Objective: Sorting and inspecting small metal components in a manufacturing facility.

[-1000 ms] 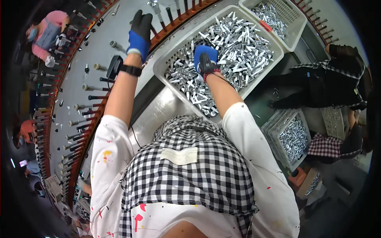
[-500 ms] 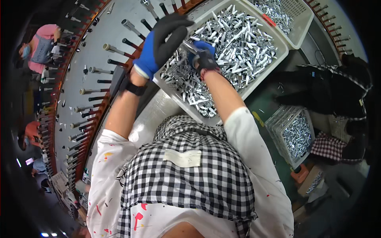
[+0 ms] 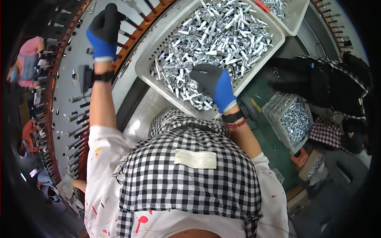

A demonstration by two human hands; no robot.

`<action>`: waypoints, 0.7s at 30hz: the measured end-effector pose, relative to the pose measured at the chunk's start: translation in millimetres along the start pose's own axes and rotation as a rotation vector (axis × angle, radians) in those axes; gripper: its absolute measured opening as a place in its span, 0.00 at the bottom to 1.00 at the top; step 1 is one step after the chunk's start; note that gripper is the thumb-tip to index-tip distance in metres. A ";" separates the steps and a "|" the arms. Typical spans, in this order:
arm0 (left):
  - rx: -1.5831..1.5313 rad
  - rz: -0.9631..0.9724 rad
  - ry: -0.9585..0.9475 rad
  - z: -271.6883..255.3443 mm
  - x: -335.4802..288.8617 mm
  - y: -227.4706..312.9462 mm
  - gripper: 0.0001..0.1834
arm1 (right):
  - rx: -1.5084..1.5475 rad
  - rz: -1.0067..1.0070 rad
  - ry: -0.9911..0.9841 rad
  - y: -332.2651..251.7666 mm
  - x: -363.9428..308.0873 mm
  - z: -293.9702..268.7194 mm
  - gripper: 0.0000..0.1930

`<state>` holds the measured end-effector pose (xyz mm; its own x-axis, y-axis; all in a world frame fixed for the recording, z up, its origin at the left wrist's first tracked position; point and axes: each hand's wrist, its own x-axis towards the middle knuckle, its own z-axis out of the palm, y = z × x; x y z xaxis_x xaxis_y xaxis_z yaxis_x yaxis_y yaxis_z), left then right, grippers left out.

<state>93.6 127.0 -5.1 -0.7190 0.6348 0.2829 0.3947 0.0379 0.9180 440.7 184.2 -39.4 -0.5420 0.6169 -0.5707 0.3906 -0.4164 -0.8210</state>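
My left hand (image 3: 106, 33), in a blue and black work glove, is raised at the rack on the left. Its fingers are curled closed beside a dark-tipped post, and what they hold is hidden. My right hand (image 3: 214, 82), gloved alike, hangs low over the near part of a pale plastic bin (image 3: 281, 43). Its fingers are bent together, tips against the heap of small shiny silver parts (image 3: 222, 37); whether a part is between them is hidden. Many of the parts have white tapered ends.
A curved rack (image 3: 81, 139) of upright posts, many capped with silver tubes, runs along the left. Another bin (image 3: 298, 20) adjoins at the upper right. Stacked crates (image 3: 283, 119) of silver parts stand on the green floor (image 3: 260, 135). Another person (image 3: 329, 83) is at the right; others work beyond the rack.
My hands were together over the bin, with a silver tube at the left fingers. The left hand has moved up and left to the rack; the right has turned over and come down nearer me.
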 end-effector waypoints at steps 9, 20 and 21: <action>-0.020 0.234 0.343 -10.1 24.0 -23.2 0.23 | -0.151 -0.151 0.550 -14.1 -92.8 -138.0 0.16; 0.195 -0.233 0.066 -99.8 -13.2 -30.0 0.26 | -0.403 -0.435 0.577 -8.6 -55.0 -208.2 0.15; 0.314 -0.290 0.090 -64.2 -31.5 1.0 0.24 | -0.445 -0.499 0.557 2.6 -26.9 -197.2 0.13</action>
<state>79.9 57.6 4.8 -0.8674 0.4938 0.0614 0.3135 0.4466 0.8381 603.0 298.2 -23.2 -0.3300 0.9431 0.0399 0.5221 0.2176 -0.8247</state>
